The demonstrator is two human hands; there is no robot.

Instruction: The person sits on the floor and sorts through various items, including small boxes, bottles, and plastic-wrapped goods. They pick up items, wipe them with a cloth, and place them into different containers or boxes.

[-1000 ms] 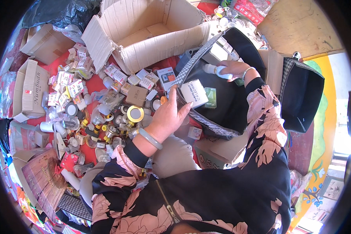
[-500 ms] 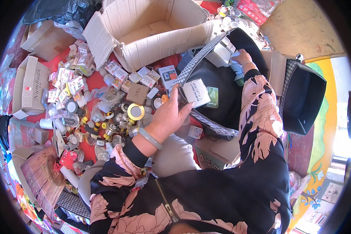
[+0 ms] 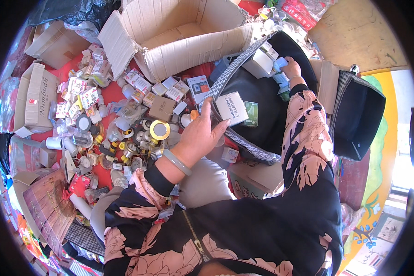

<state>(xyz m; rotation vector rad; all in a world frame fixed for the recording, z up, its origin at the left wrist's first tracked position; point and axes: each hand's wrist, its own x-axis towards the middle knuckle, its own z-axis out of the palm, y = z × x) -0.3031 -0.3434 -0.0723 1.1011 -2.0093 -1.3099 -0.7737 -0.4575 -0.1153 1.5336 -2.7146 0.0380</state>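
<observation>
At far left an open carton [image 3: 34, 101] bears dark lettering; beside it, printed small boxes [image 3: 89, 98] crowd a red cloth. A large cardboard box [image 3: 193, 53] stands against the way beyond. The left hand [image 3: 198, 139], thumb and forefinger spread, meets the checked rim of a black bin [image 3: 237, 66]; its grip is unclear. Inside lie a white box [image 3: 231, 109], boldly lettered, and a green packet [image 3: 251, 113]. The right hand [image 3: 292, 70], half-curled, touches a pale-blue item [image 3: 279, 64] there; I cannot tell whether it holds it.
</observation>
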